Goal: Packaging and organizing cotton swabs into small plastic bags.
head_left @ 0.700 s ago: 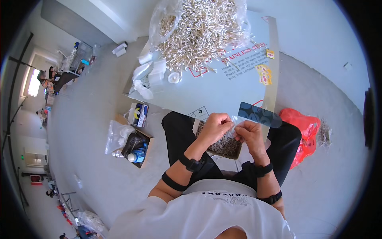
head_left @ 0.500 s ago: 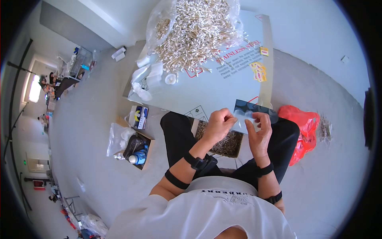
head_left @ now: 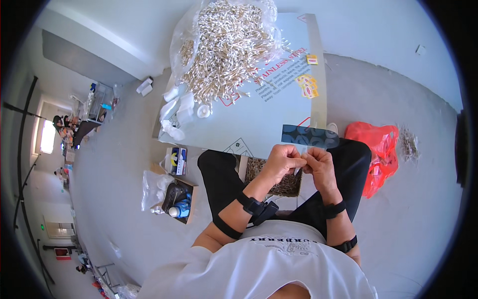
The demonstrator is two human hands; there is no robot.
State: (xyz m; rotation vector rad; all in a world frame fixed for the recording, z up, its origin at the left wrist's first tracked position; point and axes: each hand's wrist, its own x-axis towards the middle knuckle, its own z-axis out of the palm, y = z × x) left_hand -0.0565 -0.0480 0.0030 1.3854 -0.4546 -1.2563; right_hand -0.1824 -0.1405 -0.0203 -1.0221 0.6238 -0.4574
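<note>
My left hand (head_left: 283, 160) and my right hand (head_left: 318, 164) meet above my lap, fingertips pinched together on a small clear plastic bag (head_left: 300, 160) held between them. Just beyond them a dark patterned strip (head_left: 309, 136) lies at the near edge of the pale blue table (head_left: 259, 124). A box of small tan pieces (head_left: 276, 185) sits between my knees, under my hands. A large heap of small pale sticks (head_left: 226, 42) lies on clear plastic at the far side of the table.
A red plastic bag (head_left: 378, 149) lies on the floor at my right, with a small scatter of pieces (head_left: 409, 143) beyond it. At my left stand an open cardboard box with bottles (head_left: 179, 202), a clear bag (head_left: 152, 187) and a small carton (head_left: 178, 160). White packets (head_left: 177, 112) rest on the table's left edge.
Both hands have drawn closer together and slightly toward my body, the fingertips now pinching the small clear bag between them. The view has shifted a little.
</note>
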